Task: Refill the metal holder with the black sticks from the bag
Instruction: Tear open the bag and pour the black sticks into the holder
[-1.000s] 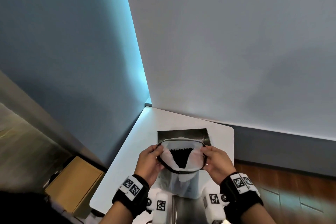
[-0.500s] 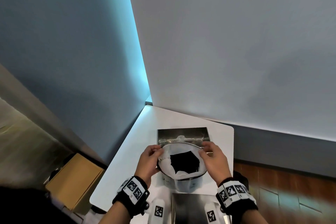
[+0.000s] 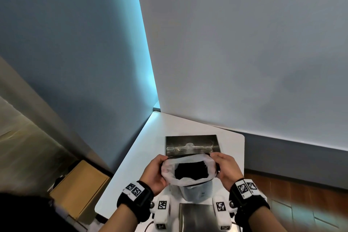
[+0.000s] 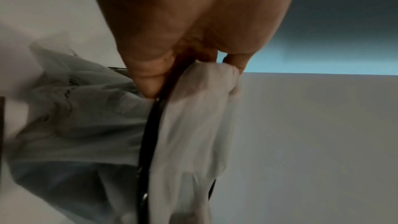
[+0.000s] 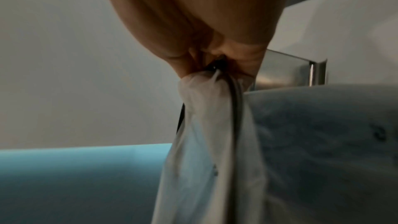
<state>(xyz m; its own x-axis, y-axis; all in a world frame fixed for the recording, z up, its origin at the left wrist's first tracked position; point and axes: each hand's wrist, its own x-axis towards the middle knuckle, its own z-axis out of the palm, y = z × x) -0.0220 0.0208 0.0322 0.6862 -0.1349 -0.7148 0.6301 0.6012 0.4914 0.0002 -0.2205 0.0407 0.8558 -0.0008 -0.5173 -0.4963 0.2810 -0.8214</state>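
A translucent white bag [image 3: 190,181] with a black rim stands on the small white table [image 3: 143,156], its mouth spread wide. A dark mass of black sticks [image 3: 190,170] fills its inside. My left hand [image 3: 155,171] pinches the left side of the bag's rim [image 4: 193,94]. My right hand [image 3: 225,167] pinches the right side of the rim [image 5: 206,94]. Just behind the bag sits the metal holder [image 3: 192,145], an open steel box whose corner shows beside the right hand [image 5: 297,72].
Another metal surface [image 3: 195,216] lies at the table's near edge between my wrists. Grey walls meet in a corner behind the table. A cardboard box [image 3: 79,188] stands on the floor to the left, and wooden flooring [image 3: 301,199] lies to the right.
Both hands have pulled the bag's rim wider and slid it back toward the holder. The black sticks inside show more fully than a second ago.
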